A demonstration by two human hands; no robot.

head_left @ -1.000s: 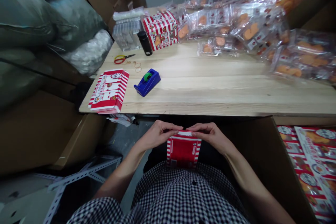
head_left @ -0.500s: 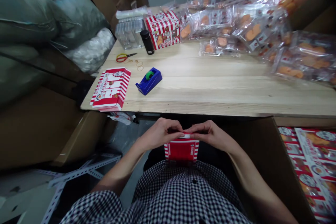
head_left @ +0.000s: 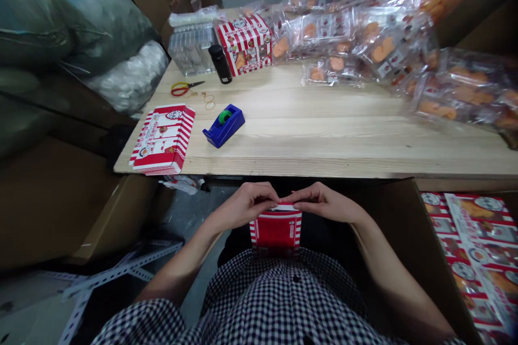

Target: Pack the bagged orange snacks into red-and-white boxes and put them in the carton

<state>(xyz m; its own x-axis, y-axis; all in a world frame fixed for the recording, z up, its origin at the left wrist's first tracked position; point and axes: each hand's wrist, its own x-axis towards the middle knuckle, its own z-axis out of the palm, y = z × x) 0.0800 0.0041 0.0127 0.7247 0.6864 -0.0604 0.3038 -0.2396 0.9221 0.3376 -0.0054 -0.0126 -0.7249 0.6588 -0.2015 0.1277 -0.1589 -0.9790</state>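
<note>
Over my lap, in front of the table edge, is a red box [head_left: 277, 232] with white-striped sides. My left hand [head_left: 253, 204] pinches its upper edge between thumb and fingers on the left. On the right, my right hand [head_left: 319, 202] grips the same edge, thumb below and fingers on top. A white strip shows along that edge between the thumbs, and the fingertips of both hands nearly meet there. The underside of the box and what is inside it are hidden.
On the table [head_left: 324, 143] are flat red-and-white cartons [head_left: 164, 137], a blue tape dispenser [head_left: 224, 126], scissors [head_left: 184, 88], a black bottle [head_left: 220, 64], a standing striped box [head_left: 246, 46] and several clear bags [head_left: 382, 51]. A carton [head_left: 473, 259] of packed boxes stands at right.
The view has shifted slightly, so the table things sit a little further left. Both hands keep their grip on the box edge, with the fingers moved only slightly.
</note>
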